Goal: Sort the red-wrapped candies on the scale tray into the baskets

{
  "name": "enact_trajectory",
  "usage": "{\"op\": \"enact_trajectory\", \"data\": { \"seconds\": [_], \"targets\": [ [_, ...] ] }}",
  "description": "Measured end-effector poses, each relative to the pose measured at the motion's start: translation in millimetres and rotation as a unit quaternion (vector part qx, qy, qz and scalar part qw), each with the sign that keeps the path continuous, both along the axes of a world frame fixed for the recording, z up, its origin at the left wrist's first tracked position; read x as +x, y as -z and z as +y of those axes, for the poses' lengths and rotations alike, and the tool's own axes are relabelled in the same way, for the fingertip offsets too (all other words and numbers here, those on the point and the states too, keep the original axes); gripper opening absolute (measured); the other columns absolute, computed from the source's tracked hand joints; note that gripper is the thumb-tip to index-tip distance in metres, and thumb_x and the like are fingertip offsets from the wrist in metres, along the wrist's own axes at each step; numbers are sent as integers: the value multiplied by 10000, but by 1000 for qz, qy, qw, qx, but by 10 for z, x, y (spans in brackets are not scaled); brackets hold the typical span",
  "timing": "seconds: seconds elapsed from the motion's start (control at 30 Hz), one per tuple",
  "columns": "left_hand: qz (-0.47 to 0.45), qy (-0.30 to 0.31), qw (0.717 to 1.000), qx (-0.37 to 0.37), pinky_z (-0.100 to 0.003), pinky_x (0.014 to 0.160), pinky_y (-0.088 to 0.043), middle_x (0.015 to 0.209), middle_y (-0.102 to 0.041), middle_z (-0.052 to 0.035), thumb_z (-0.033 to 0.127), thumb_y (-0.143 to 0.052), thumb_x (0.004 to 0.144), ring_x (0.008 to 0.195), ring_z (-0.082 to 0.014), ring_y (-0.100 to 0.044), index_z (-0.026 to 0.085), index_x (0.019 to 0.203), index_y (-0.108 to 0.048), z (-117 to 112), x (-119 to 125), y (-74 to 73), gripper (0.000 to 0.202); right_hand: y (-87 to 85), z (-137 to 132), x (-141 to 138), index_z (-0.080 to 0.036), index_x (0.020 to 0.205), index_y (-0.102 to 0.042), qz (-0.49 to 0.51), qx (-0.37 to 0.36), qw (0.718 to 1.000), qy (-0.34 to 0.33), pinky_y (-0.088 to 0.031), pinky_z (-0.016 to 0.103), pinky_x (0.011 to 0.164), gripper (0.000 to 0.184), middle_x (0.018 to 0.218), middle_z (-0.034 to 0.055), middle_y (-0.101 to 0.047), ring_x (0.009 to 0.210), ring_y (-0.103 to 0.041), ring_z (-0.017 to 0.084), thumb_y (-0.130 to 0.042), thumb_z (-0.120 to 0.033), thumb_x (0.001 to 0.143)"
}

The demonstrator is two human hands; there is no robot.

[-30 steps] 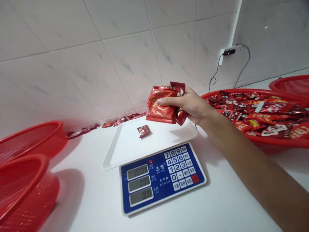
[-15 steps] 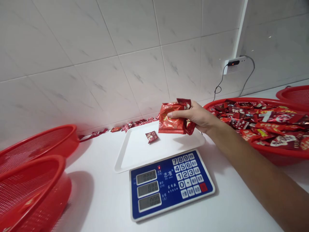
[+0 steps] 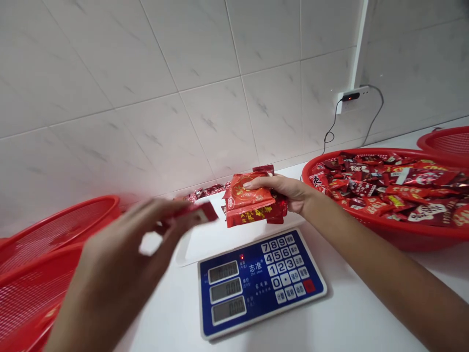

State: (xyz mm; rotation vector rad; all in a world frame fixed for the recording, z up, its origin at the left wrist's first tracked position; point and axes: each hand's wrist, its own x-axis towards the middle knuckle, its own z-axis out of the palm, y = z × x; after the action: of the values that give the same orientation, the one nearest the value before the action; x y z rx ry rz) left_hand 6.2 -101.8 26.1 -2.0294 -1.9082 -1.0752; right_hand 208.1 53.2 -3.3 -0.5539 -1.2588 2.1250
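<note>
My right hand (image 3: 280, 188) is closed around several red snack packets (image 3: 251, 200), its thumb lying across the top one, above the white tray of a digital scale. Between thumb and fingers of my left hand (image 3: 132, 244) is a small dark red packet (image 3: 200, 213), blurred by motion, left of the others. Below both hands lies the scale's white tray (image 3: 192, 249), partly covered by them. In front of it is the blue scale panel (image 3: 262, 283) with number keys and three displays, the lower two reading 0.00.
A red basket (image 3: 388, 232) full of red snack packets stands at the right, with another red basket (image 3: 445, 142) behind it. Two red baskets (image 3: 58, 259) are at the left. Loose packets (image 3: 205, 192) line the tiled wall. A wall socket (image 3: 344, 105) holds a plugged-in cable.
My left hand has come in from the left and holds a small packet; the one lying on the tray is no longer seen there. My right hand with its packets has lowered slightly leftward.
</note>
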Motion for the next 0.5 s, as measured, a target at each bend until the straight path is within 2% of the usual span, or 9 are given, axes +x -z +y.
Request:
{"op": "enact_trajectory", "data": {
  "seconds": [0.03,0.1,0.17,0.23,0.37,0.5],
  "targets": [
    [49,-37,997,40,-337,661,-450,857,-698,7,472,-618,850,727,-198,-615,331,943,-686,161,-64,-109,182,-6,7,14,-118,824,-716,7,5,1000,4,-564,220,707,231,826,64,-725,725,-675,135,-827,-199,638],
    [76,-50,996,4,-315,603,-413,782,-699,-5,467,-587,834,653,-187,-599,278,888,-703,437,-130,-231,229,-36,11,55,-129,793,-717,21,20,1000,10,-569,229,702,194,807,57,-726,713,-674,140,-822,-207,649],
    [76,-42,995,-45,-301,606,-407,784,-709,-18,419,-556,829,673,-191,-605,250,876,-708,628,-139,-238,232,-89,-2,106,-142,762,-715,39,38,998,25,-574,241,719,142,789,44,-723,701,-670,140,-804,-203,670],
    [86,-34,993,-76,-295,624,-405,802,-713,-27,383,-542,830,704,-197,-607,237,885,-710,728,-129,-182,229,-158,-31,156,-151,772,-715,62,56,995,63,-575,251,759,112,793,34,-720,720,-670,139,-782,-193,692],
    [71,-46,994,-65,-282,621,-392,811,-714,-26,387,-559,844,702,-183,-607,216,911,-710,695,-127,-121,238,-278,-87,230,-164,809,-687,91,108,973,180,-574,305,831,131,830,29,-714,846,-682,176,-758,-191,702],
    [3,-67,997,-38,-250,567,-380,757,-721,20,414,-612,832,643,-147,-611,240,917,-723,544,-144,-206,224,-301,-80,264,-183,842,-646,70,146,950,265,-584,305,772,153,826,11,-691,869,-679,188,-729,-220,720]
  ]
}}
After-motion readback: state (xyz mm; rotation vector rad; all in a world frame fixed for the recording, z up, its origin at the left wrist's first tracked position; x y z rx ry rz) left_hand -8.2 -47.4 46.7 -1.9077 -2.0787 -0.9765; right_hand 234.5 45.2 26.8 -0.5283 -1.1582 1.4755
